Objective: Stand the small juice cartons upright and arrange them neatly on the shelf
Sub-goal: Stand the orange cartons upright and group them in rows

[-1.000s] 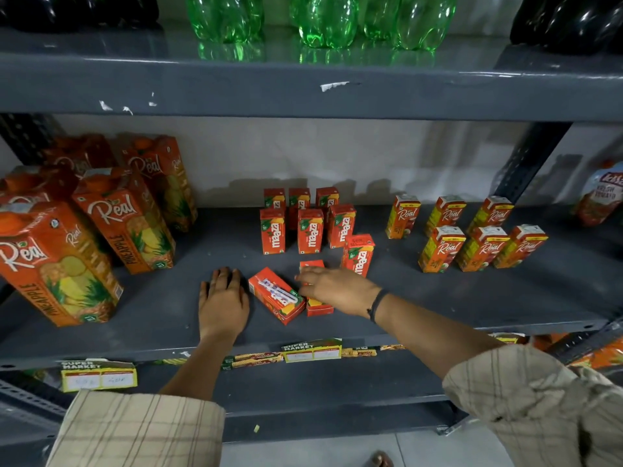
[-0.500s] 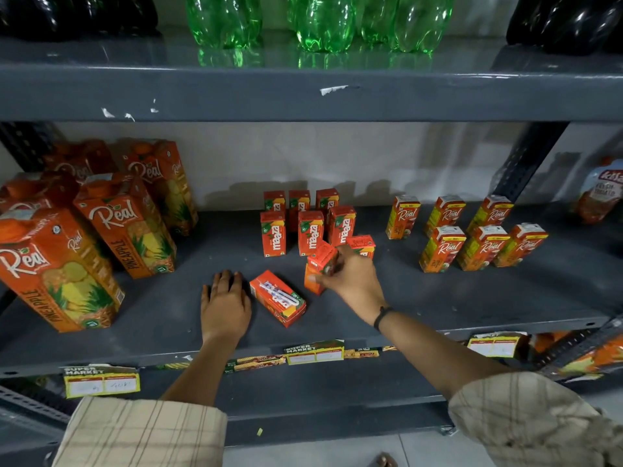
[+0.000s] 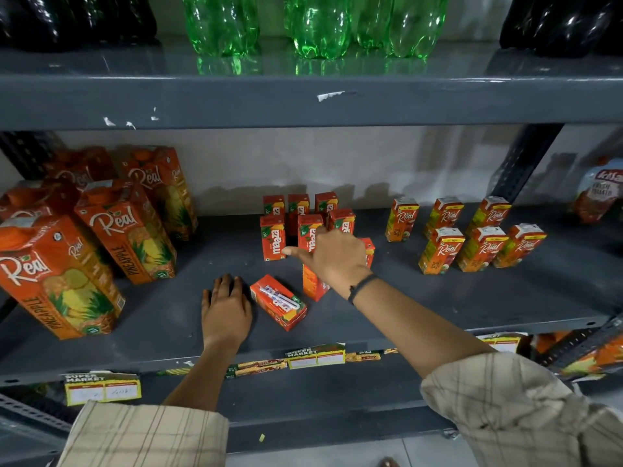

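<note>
Small orange Maaza juice cartons (image 3: 272,238) stand in two short rows at the back middle of the grey shelf (image 3: 472,298). One carton (image 3: 279,302) lies flat near the front, straw side up. My left hand (image 3: 226,308) rests palm down on the shelf just left of it, fingers apart and holding nothing. Another carton (image 3: 314,286) stands upright under my right hand (image 3: 332,257); thumb and forefinger are spread and point toward the rows, and no finger visibly pinches it. A further carton (image 3: 369,251) is partly hidden behind that hand.
Several small Real cartons (image 3: 441,251) stand upright in two rows at the right. Tall Real pineapple cartons (image 3: 128,237) fill the left side. A red sauce pouch (image 3: 600,193) sits at the far right. Green bottles (image 3: 317,25) stand on the shelf above. Price labels (image 3: 315,357) line the front edge.
My right hand picked up a carton that lay flat near the front, tilted it up and set it upright. The hand now reaches past it. The left hand has stayed put.
</note>
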Motion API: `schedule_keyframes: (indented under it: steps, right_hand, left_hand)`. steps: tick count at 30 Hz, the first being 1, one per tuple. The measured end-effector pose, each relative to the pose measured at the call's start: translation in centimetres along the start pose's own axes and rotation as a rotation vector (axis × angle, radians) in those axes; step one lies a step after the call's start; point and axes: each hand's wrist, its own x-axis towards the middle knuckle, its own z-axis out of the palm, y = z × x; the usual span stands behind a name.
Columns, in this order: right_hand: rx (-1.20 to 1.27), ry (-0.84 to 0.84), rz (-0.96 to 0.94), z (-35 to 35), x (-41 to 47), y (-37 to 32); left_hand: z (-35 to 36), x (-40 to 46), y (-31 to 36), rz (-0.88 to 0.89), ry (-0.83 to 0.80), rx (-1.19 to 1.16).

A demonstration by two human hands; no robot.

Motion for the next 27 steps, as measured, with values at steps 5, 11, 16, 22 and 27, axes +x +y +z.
schedule_keyframes:
  steps: [5,11,16,22,27]
  right_hand:
    - [-0.054,-0.194,0.02,-0.1,1.5,-1.0]
    - [-0.008,-0.317,-0.166,-1.6,2.3,0.1]
    - [0.009,-0.315,-0.405,-2.0,3.0,1.2]
    - [-0.026,-0.305,-0.51,-1.6,3.0,1.8]
    - [-0.108,-0.08,-0.62,-2.4,2.0,1.9]
  left_hand:
    - [0.1,0.1,-0.1,-0.013,0.002,-0.001]
    - [0.2,0.0,-0.1,-0.018,0.008,-0.007]
    - [0.2,0.0,0.0,-0.016,0.007,-0.012]
    - [0.2,-0.1,-0.1,-0.013,0.01,-0.006]
    - [0.2,0.0,0.0,-0.016,0.011,-0.009]
